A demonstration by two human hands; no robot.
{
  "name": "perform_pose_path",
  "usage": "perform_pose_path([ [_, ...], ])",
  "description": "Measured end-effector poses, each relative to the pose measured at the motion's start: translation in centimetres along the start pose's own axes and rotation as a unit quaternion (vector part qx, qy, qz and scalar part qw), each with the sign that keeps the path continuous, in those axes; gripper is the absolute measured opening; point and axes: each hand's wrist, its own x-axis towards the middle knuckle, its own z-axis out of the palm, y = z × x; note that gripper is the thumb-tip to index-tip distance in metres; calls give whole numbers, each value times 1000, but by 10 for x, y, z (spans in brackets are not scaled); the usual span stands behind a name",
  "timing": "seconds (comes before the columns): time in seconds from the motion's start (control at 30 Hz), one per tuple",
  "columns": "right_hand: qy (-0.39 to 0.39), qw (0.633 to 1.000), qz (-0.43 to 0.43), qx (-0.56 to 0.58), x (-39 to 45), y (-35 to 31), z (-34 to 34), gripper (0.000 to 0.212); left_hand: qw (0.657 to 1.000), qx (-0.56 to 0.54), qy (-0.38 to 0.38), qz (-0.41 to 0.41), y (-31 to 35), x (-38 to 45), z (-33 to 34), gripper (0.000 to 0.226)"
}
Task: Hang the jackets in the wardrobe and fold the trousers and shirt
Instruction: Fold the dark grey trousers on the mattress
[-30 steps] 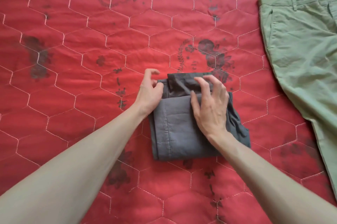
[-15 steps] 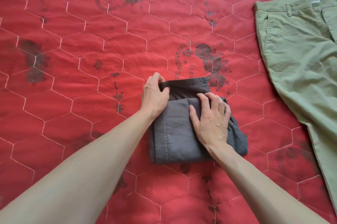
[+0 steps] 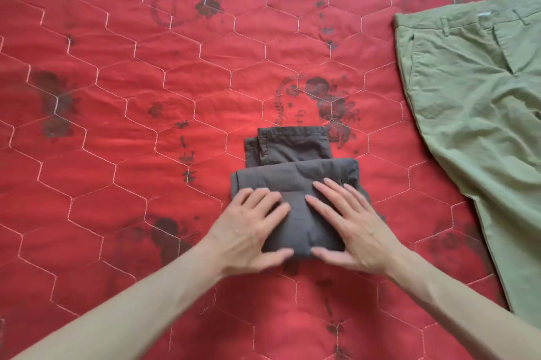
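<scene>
The dark grey trousers lie folded into a small bundle at the middle of the red quilt. My left hand lies flat on the bundle's near left part, fingers straight. My right hand presses flat on its near right part. The far end of the bundle, with a hem and seam, shows beyond my fingers. A pair of olive green trousers lies spread out unfolded at the right, waistband toward the far side.
The red quilt has hexagon stitching and dark flower prints and fills the whole view. Wide bare quilt stretches to the left and far side of the grey bundle. No jackets, shirt or wardrobe are in view.
Both hands have slid from the far edge of the grey bundle toward its near edge. The left hand let go of the far corner and now lies flat.
</scene>
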Motion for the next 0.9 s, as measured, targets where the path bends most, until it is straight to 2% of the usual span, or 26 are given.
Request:
perform_pose_path([
  [0.07, -51, 998, -21, -26, -14, -1, 5, 104, 995, 32, -92, -10, 10, -17, 10, 98],
  [0.2, -62, 997, -11, -48, -16, -5, 2, 102, 988, 62, -134, -47, 31, -23, 15, 110],
  [0.3, -49, 997, 13, -63, -15, -18, -2, 94, 983, 91, -141, -77, 45, -16, 7, 94],
  [0.37, -38, 997, 32, -64, -13, -27, -8, 89, 988, 64, -110, -87, 49, -14, -1, 83],
  [0.47, 34, 997, 63, -5, -15, -32, -24, 80, 983, -123, -41, -133, 44, -16, -21, 63],
  [0.57, 159, 975, 115, 101, -21, -32, -45, 59, 918, -320, 16, -234, 32, -23, -47, 44],
  [0.63, 222, 959, 127, 125, -24, -30, -54, 44, 852, -422, 89, -298, 22, -27, -54, 31],
  [0.67, 242, 947, 149, 149, -24, -28, -57, 44, 816, -462, 125, -325, 16, -27, -55, 25],
  [0.77, 266, 882, 270, 279, -14, -18, -62, 51, 707, -559, 200, -384, 3, -21, -50, 16],
  [0.83, 250, 841, 313, 363, 1, -11, -60, 36, 647, -585, 233, -430, -3, -16, -43, 12],
  [0.87, 230, 824, 325, 403, 10, -9, -57, 25, 635, -581, 238, -449, -4, -13, -38, 11],
  [0.9, 211, 806, 335, 439, 19, -8, -53, 17, 641, -568, 235, -460, -4, -10, -34, 10],
])
